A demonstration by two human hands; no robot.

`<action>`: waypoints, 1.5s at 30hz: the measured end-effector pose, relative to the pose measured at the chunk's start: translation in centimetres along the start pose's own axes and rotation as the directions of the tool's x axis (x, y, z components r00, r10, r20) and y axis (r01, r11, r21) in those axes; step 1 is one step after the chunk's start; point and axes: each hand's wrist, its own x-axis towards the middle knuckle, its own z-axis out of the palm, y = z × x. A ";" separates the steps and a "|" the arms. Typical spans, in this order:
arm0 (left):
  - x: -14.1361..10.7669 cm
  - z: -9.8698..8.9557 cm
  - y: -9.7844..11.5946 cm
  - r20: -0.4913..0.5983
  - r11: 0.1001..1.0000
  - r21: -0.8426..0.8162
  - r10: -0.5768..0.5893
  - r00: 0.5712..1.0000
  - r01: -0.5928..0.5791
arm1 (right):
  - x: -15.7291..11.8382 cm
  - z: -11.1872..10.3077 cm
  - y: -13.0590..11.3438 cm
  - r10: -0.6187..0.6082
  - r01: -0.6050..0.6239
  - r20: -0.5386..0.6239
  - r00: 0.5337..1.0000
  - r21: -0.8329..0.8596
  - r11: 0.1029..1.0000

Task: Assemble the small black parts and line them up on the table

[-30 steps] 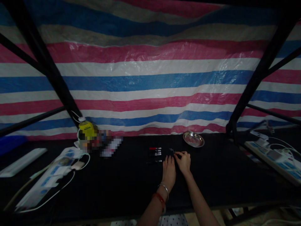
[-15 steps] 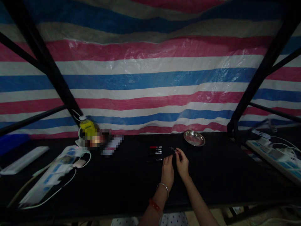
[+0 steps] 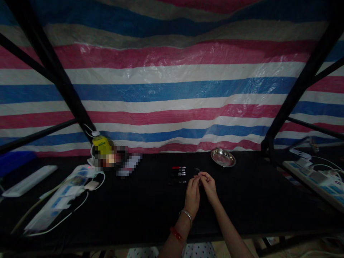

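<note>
My left hand [image 3: 192,193], with a silver bangle and a red band on the wrist, has its fingers pinched together. My right hand [image 3: 209,185] meets it fingertip to fingertip, also in a pinch. Whatever lies between the fingertips is hidden or too small to make out. Just beyond them, small dark and silvery parts [image 3: 197,169] lie on the black table [image 3: 150,208]. Left of the hands rest a slim red tube with a silvery end [image 3: 178,167], dark and silvery tubes [image 3: 178,174] and a thin black piece with a shiny tip [image 3: 177,182].
A round metal dish [image 3: 223,158] stands at the back right. To the left are a yellow bottle [image 3: 101,143], a blurred-out patch and a white power strip [image 3: 57,200] with cables. Another power strip [image 3: 314,177] is at right. Black frame posts flank a striped tarp [image 3: 172,93].
My right hand has drawn back slightly toward me from the small parts, and its fingertips now meet those of my left hand. The left hand has barely moved.
</note>
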 end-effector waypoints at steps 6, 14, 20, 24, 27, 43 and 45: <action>0.0 -0.2 0.2 -0.054 0.999 0.036 -0.032 0.998 0.034 | 0.1 0.0 -0.5 0.004 -0.004 -0.041 0.999 0.018 1.000; 0.0 0.0 0.0 -0.118 0.999 0.043 -0.006 0.993 0.011 | 0.2 -0.2 -0.3 0.030 -0.029 -0.027 0.999 0.018 0.999; -0.1 0.0 0.0 -0.105 0.998 0.041 -0.040 0.994 0.044 | 0.1 -0.2 -0.4 0.034 -0.034 -0.021 0.999 0.013 0.999; -0.2 0.0 -0.1 -0.091 0.997 0.027 -0.066 0.994 0.069 | 0.1 -0.4 -0.4 0.028 -0.028 -0.011 1.000 -0.007 1.000; -0.2 0.0 -0.1 -0.088 0.997 0.017 -0.071 0.994 0.073 | 0.2 -0.6 -0.1 0.026 -0.026 -0.012 1.000 -0.010 1.000; 0.1 -0.2 0.3 -0.180 0.988 -0.015 -0.151 0.972 0.150 | 0.0 -0.3 -0.7 0.016 -0.017 -0.015 1.000 -0.060 0.998; 0.2 -0.2 0.3 -0.188 0.986 -0.020 -0.169 0.967 0.168 | 0.0 -0.4 -0.6 0.013 -0.013 -0.009 1.000 -0.067 0.998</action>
